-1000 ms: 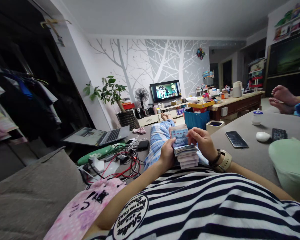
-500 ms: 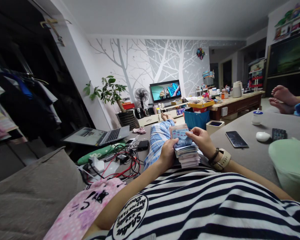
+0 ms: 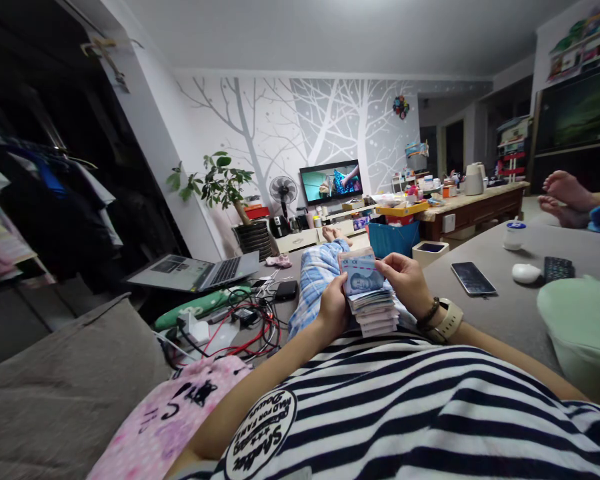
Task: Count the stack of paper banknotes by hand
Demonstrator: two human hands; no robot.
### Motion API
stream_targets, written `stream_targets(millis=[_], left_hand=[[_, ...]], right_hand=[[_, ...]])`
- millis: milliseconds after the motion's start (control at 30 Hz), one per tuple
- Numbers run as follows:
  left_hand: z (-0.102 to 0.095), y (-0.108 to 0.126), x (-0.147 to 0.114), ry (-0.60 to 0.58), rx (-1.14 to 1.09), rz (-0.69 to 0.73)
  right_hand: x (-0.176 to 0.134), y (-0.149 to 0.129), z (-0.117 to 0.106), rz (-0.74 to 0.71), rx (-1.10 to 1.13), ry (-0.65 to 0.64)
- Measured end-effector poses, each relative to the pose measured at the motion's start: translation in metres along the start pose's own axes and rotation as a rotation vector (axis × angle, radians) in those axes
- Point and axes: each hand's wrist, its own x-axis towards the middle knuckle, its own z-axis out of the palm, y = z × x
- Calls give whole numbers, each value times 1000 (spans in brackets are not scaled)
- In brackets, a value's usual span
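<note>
A thick bundle of banknotes (image 3: 375,313) is held above my lap, its lower part fanned in layers toward me. The front note is blue with a portrait, and pinkish notes show behind its upper edge. My left hand (image 3: 334,303) is closed around the bundle's left side, thumb on the front note. My right hand (image 3: 405,280) pinches the upper right edge of the blue note between thumb and fingers. On the right wrist are a pale watch (image 3: 449,320) and a dark bead bracelet (image 3: 430,309).
Left of my legs lie an open laptop (image 3: 197,272), tangled cables (image 3: 260,327) and a black box-like item (image 3: 286,291). To the right are a phone (image 3: 473,278), a white mouse (image 3: 526,273), a small lidded cup (image 3: 515,235) and a green neck pillow (image 3: 580,320). Another person's feet (image 3: 565,198) rest beyond.
The front blue note now shows its portrait, where a patterned part showed before. My left thumb has moved up and left slightly; my right hand stays at the upper right edge.
</note>
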Motion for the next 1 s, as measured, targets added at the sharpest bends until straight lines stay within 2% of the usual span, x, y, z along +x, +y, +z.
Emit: stream_targets(millis=[167,300,800,1000], left_hand=[[-3,-2,2,-6,37,49],[-6,-3,3,45,93,91],[-6,-5,3,50,94,97],[-6,-5,3,111,108,102]], right_hand=[[-1,-6,2,22,53,19],[-2,-10,3,40,83,29],[-2,-11,3,46,98,20],[-1,-11,3,48,104,17]])
